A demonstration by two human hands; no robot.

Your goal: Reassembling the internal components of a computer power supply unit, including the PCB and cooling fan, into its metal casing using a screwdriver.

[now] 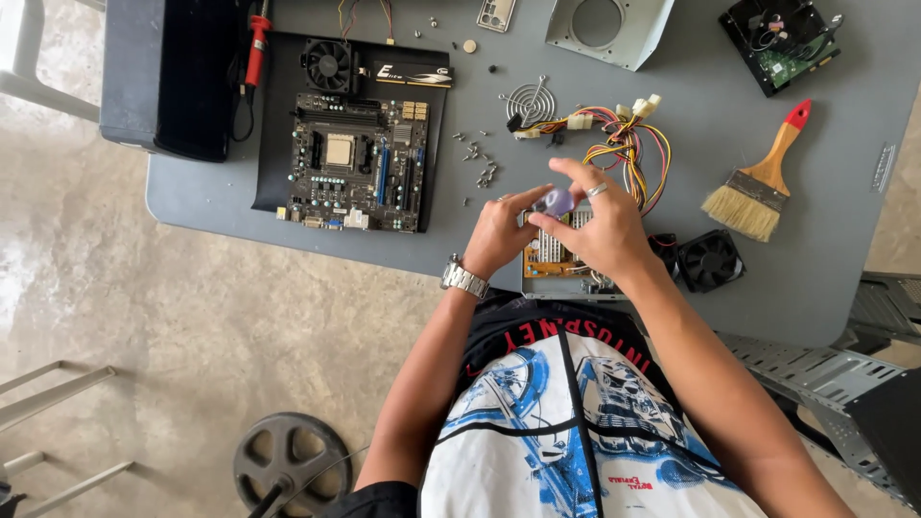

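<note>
Far left of your hands: a dark computer case [173,77] lies at the table [825,249] corner, with a red-handled soldering iron [256,43] on its right edge.
Left of your left hand: a motherboard [357,163] lies flat on a black mat [273,144], a black cooler fan [329,63] just above it.
Between motherboard and your hands: loose screws [480,163] lie scattered.
Your left hand [497,235]: fingers curled, thumb and forefinger pinching the left side of a small purple object [556,201]; a metal watch [464,279] sits on the wrist.
Purple object: held between both your hands, above the open power supply board [552,254].
Your right hand [600,225]: fingertips pinching the object from the right, a ring on one finger.
Beyond your hands: a round wire fan grille [530,102] and a bundle of coloured cables [624,139].
Right of your right hand: a small black fan [710,259] near your wrist, then a paintbrush [758,182] with a red-tipped wooden handle.
Far upper right: a hard drive [782,43].
</note>
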